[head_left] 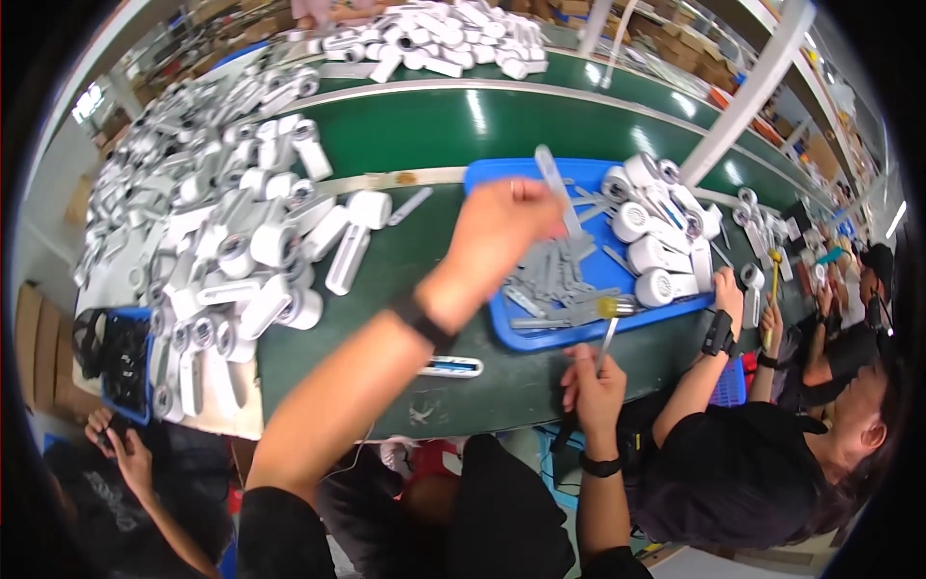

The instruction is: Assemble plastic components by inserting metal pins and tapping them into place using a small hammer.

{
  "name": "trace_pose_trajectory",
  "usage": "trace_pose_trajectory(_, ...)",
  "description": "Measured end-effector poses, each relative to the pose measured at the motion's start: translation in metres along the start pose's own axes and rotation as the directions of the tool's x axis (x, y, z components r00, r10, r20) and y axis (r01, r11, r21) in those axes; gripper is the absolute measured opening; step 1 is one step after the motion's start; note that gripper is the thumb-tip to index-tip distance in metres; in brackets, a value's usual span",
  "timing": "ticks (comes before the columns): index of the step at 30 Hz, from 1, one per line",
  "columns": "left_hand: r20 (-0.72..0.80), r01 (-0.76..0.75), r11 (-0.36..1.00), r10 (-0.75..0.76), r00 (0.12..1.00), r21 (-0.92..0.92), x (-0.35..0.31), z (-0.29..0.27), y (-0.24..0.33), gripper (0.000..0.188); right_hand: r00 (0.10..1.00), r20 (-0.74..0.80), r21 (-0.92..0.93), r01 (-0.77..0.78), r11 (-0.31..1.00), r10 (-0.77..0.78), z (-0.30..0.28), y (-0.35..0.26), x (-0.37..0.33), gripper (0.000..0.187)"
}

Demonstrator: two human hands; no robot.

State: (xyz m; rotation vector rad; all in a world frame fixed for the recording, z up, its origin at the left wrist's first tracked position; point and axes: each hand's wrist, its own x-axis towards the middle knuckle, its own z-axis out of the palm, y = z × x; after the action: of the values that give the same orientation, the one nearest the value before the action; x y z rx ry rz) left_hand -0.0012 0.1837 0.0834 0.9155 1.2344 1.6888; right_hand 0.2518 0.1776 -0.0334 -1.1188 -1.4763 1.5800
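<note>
My left hand [509,217], slightly blurred, reaches over a blue tray [511,336]. Its fingers are closed on a long grey plastic strip [558,188] that slants above the tray. Near the table's front edge, my right hand [593,386] is closed around the metal shaft of a screwdriver [610,336], whose yellowish handle points up by the tray's near rim. Many grey plastic strips [550,280] lie in the tray, next to a pile of white handheld fan bodies [648,253]. An opened white housing [451,367] with blue inside lies on the table below my left forearm.
Heaps of white fan bodies [231,232] cover the left side, with more at the back [444,39]. A blue bin of black parts [127,372] stands at the far left. A co-worker's hand [728,299] touches the tray's right side; another person sits left. A white post [748,96] rises behind.
</note>
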Motion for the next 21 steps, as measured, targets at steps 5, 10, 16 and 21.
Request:
trace_pose_trajectory(5, -0.117, 0.067, 0.954, -0.105, 0.987, -0.291, -0.162, -0.010, -0.016, 0.012, 0.976, 0.169, 0.084, 0.125, 0.989, -0.137, 0.008, -0.016, -0.013, 0.043)
trace_pose_trajectory(10, -0.231, 0.063, 0.899, -0.179, 0.956, -0.433, -0.202, -0.009, -0.048, 0.009, 0.944, 0.321, 0.000, 0.076, 0.997, -0.071, 0.056, -0.056, -0.052, 0.031)
trace_pose_trajectory(16, -0.259, -0.003, 0.887, -0.132, 0.957, -0.462, -0.214, -0.014, -0.058, 0.016, 0.940, 0.331, 0.014, 0.084, 0.996, -0.084, 0.074, -0.058, -0.060, 0.024)
trace_pose_trajectory(21, -0.148, -0.255, 0.517, 0.616, 0.774, 0.817, -0.232, -0.065, -0.036, 0.035, 0.951, 0.307, -0.124, 0.058, 0.991, -0.017, 0.063, -0.072, -0.037, 0.020)
